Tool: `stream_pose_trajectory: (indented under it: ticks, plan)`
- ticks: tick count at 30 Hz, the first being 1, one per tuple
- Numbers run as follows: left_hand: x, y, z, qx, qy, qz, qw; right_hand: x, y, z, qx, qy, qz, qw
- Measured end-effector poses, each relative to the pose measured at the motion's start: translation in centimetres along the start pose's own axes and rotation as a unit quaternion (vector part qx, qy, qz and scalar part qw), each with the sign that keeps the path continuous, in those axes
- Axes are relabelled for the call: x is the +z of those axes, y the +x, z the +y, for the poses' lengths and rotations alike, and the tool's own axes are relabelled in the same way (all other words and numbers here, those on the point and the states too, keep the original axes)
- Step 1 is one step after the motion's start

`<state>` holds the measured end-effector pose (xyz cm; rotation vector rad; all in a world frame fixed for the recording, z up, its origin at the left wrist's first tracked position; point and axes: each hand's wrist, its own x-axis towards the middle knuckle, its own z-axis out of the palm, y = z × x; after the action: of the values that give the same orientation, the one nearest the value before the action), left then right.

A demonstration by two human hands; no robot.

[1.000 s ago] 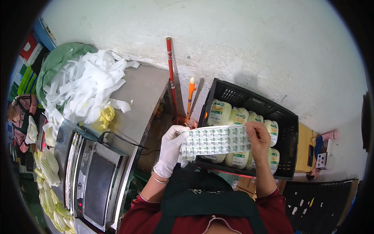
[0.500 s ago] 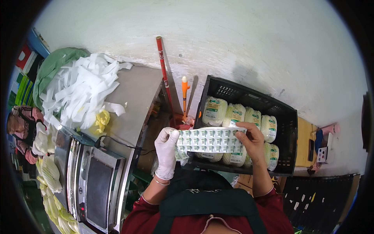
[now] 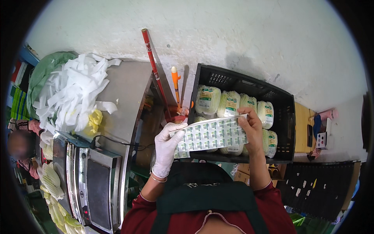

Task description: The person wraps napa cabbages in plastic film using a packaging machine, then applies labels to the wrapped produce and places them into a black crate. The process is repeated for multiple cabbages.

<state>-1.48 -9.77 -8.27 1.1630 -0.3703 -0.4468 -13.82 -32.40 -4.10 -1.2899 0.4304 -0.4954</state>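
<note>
A sheet of green-and-white stickers [image 3: 212,135] is stretched between my two hands. My left hand [image 3: 168,146], in a white glove, pinches its left end between thumb and fingers. At the opposite end, my bare right hand [image 3: 251,128] grips the upper corner with the thumb in front. Behind and below the sheet stands a black plastic crate [image 3: 285,124]. Several wrapped napa cabbages [image 3: 229,103] with labels lie in it in rows, some partly covered by the sheet and my hands.
Left of me is a metal table [image 3: 130,84] with a heap of white foam strips [image 3: 76,89] and a wrapping machine [image 3: 99,187]. A red pole [image 3: 153,62] leans on the wall beside an orange-handled tool [image 3: 175,80]. Another person [image 3: 23,146] is at the far left.
The sheet has tilted, its right end now higher, and its left part has flattened out. My right hand has risen slightly. The whole view has shifted a little.
</note>
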Motion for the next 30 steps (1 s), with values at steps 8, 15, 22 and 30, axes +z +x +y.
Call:
stream_pose_trajectory:
  ticks: [8, 15, 22, 30]
  plan:
    - [0.2, -0.7, -0.9, -0.016, 0.023, 0.122, 0.992, -0.2, -0.6, 1.8, 0.023, 0.005, 0.01, 1.0]
    - [0.8, -1.0, -0.4, 0.002, -0.006, 0.14, 0.99, 0.0, -1.3, 1.9, -0.002, 0.102, 0.029, 0.994]
    - [0.7, -1.3, -1.2, -0.001, 0.113, 0.095, 0.989, 0.3, -1.5, 0.5, -0.233, -0.372, 0.128, 0.889]
    - [3.9, -1.6, -0.3, 0.073, 0.241, 0.017, 0.968, 3.9, -1.9, -1.3, -0.401, -0.518, -0.119, 0.746]
